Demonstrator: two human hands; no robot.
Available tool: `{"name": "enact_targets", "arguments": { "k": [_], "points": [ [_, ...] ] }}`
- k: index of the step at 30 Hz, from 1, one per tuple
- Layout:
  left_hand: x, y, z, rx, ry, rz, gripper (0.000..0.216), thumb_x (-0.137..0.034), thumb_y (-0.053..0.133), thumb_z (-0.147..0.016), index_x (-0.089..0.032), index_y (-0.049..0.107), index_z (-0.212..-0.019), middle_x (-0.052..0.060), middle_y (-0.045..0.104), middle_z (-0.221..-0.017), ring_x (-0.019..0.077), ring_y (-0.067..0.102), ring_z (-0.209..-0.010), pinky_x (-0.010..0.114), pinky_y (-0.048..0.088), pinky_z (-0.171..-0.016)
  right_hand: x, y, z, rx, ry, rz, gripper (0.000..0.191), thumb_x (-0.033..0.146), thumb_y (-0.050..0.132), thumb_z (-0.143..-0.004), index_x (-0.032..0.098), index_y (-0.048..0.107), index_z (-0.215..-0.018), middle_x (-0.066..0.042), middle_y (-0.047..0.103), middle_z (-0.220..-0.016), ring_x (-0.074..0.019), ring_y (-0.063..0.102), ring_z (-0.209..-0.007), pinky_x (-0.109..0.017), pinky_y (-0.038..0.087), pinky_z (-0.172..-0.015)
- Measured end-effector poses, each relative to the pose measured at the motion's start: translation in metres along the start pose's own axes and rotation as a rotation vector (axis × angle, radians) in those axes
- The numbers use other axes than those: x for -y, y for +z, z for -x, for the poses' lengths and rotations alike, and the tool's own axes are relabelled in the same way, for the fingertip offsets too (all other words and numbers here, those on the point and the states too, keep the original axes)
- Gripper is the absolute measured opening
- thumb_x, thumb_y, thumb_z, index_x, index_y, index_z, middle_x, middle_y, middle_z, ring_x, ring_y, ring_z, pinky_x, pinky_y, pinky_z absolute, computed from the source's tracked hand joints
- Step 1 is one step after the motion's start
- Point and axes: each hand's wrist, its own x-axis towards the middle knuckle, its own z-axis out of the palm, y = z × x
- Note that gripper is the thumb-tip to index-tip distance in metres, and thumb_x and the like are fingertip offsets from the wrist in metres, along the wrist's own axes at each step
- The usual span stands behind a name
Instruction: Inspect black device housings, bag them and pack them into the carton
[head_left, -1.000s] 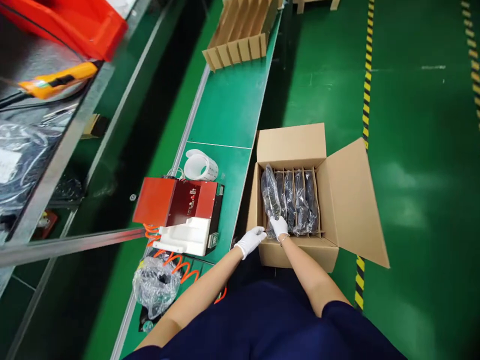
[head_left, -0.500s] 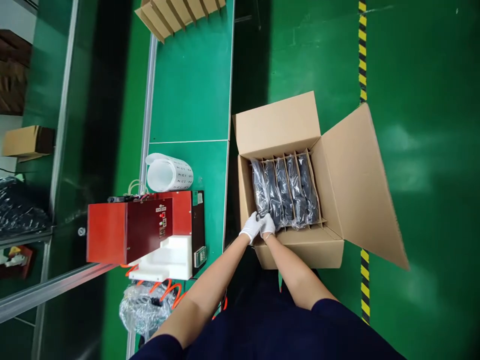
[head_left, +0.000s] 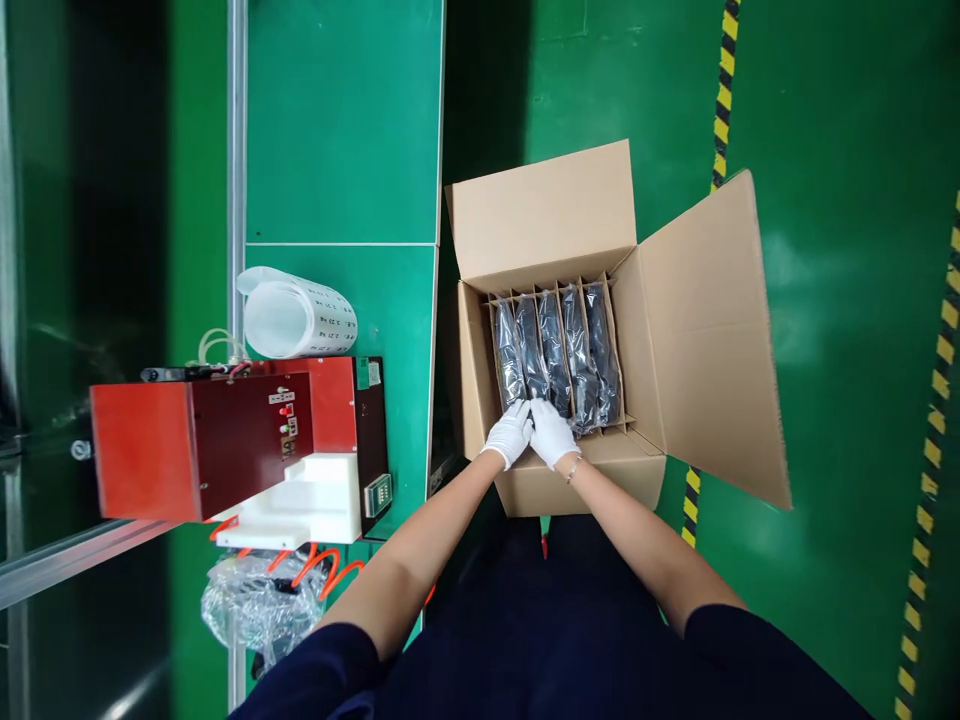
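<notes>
An open cardboard box (head_left: 570,480) stands on the floor beside the green bench. Cardboard dividers split it into slots, and several black items in clear plastic bags (head_left: 559,350) stand in them. My left hand (head_left: 508,432) and my right hand (head_left: 551,432), both in white gloves, press side by side on the near ends of the two leftmost bagged items. Fingers are bent down onto the bags; whether they grip is unclear.
On the green bench (head_left: 337,150) sit a red machine (head_left: 217,435) with a white fixture (head_left: 300,500), a roll of white labels (head_left: 296,315), orange coiled hoses and a crumpled plastic bag (head_left: 251,605). A yellow-black floor stripe (head_left: 720,90) runs right of the box flap (head_left: 705,340).
The view has swung to look straight down. The leftmost bagged item, tilted up a second ago, now sits down in its slot. Both hands have come together on the bag ends.
</notes>
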Motion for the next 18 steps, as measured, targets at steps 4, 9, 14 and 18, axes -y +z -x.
{"name": "enact_targets", "arguments": {
  "k": [4, 9, 14, 18],
  "points": [
    [-0.003, 0.021, -0.014, 0.131, -0.007, -0.079, 0.058, -0.039, 0.065, -0.097, -0.021, 0.051, -0.151, 0.014, 0.04, -0.166, 0.0335, 0.039, -0.153, 0.062, 0.03, -0.126, -0.019, -0.005, -0.001, 0.137, 0.036, 0.082, 0.059, 0.035, 0.06, -0.1, 0.009, 0.047, -0.151, -0.016, 0.039, -0.152, -0.0218, 0.036, -0.149, -0.044, 0.036, -0.13],
    [0.005, 0.028, -0.014, 0.126, -0.046, -0.16, 0.054, -0.04, 0.064, -0.098, -0.021, 0.053, -0.148, 0.014, 0.043, -0.162, 0.034, 0.044, -0.148, 0.063, 0.037, -0.121, -0.028, -0.026, -0.01, 0.104, 0.04, 0.111, 0.056, 0.044, 0.053, -0.103, 0.009, 0.051, -0.146, -0.015, 0.043, -0.148, -0.0205, 0.037, -0.147, -0.045, 0.032, -0.131],
    [0.013, 0.024, -0.011, 0.141, -0.081, -0.176, 0.056, -0.039, 0.065, -0.097, -0.02, 0.051, -0.149, 0.015, 0.043, -0.161, 0.0341, 0.047, -0.145, 0.061, 0.041, -0.119, -0.073, -0.046, 0.011, -0.012, 0.152, 0.153, 0.068, 0.032, 0.042, -0.103, 0.009, 0.026, -0.166, -0.018, 0.009, -0.166, -0.0285, 0.016, -0.158, -0.044, 0.025, -0.134],
    [0.002, 0.033, -0.004, 0.131, -0.092, -0.152, 0.052, -0.042, 0.063, -0.099, -0.02, 0.055, -0.145, 0.015, 0.05, -0.156, 0.0317, 0.053, -0.139, 0.059, 0.044, -0.117, -0.097, -0.042, 0.014, 0.066, 0.141, 0.181, 0.069, 0.036, 0.051, -0.101, 0.012, 0.033, -0.163, -0.015, 0.005, -0.167, -0.0296, 0.018, -0.158, -0.044, 0.036, -0.129]
  ]
}}
